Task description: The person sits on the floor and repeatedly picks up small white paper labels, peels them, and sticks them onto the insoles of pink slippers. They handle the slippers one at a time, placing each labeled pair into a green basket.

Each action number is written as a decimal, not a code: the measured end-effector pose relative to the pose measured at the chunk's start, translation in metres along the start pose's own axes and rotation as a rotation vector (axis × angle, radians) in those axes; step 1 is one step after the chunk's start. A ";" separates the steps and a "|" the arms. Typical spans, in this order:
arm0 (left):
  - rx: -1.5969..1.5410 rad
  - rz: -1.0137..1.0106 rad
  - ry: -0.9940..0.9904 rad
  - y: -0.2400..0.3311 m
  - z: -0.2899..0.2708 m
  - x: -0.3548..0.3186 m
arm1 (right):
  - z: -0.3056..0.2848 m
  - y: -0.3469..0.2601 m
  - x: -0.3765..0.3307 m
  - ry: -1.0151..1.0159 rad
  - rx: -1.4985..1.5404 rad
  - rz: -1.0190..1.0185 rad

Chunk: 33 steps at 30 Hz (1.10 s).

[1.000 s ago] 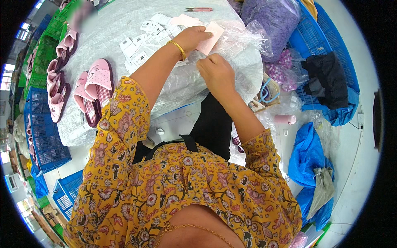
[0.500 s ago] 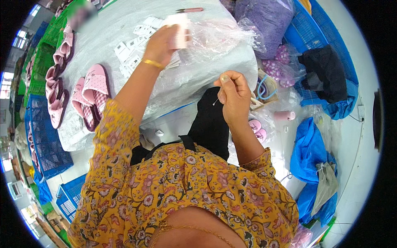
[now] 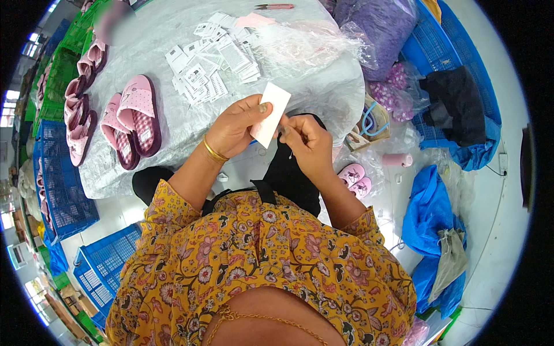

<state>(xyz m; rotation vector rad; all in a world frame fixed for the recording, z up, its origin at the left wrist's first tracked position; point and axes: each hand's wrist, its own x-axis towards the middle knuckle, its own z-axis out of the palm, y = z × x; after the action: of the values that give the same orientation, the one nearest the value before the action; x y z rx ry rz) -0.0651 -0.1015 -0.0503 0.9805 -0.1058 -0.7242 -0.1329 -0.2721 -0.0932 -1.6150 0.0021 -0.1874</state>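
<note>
My left hand [image 3: 236,128], a gold bangle at its wrist, pinches a white card [image 3: 271,115] between thumb and fingers above the table's near edge. My right hand [image 3: 309,144] has its fingers closed at the card's right edge, with a thin white string in them; only a bit of the string shows below the fingertips. Beyond my left hand, many printed paper tags [image 3: 199,75] lie in a loose heap on the covered table [image 3: 156,34]. Left of the heap rests a pair of pink slippers [image 3: 137,106] with checked insoles.
More pink slippers [image 3: 81,124] line the table's left edge. Clear plastic [image 3: 311,49], a pink paper piece [image 3: 254,21] and thread snips [image 3: 274,7] lie at the back. Blue crates [image 3: 63,184] flank the left. A pink thread spool [image 3: 397,160] and blue sacks [image 3: 430,213] are at right.
My left hand has come back from the tag heap toward me with the white card. My right hand has moved slightly left and nearer, meeting the card.
</note>
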 end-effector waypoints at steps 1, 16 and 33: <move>0.005 -0.006 -0.013 0.000 -0.001 -0.001 | -0.001 0.000 -0.002 -0.029 -0.021 0.007; 0.085 -0.106 0.004 -0.019 -0.021 -0.022 | -0.009 0.000 0.012 -0.090 0.434 0.094; 1.074 0.423 0.181 -0.021 -0.015 -0.025 | -0.003 -0.020 0.008 -0.127 0.339 0.311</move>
<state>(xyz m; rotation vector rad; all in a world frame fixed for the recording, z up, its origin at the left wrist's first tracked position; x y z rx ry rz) -0.0889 -0.0825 -0.0696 1.9597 -0.5649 -0.1335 -0.1279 -0.2746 -0.0728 -1.2661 0.1173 0.1491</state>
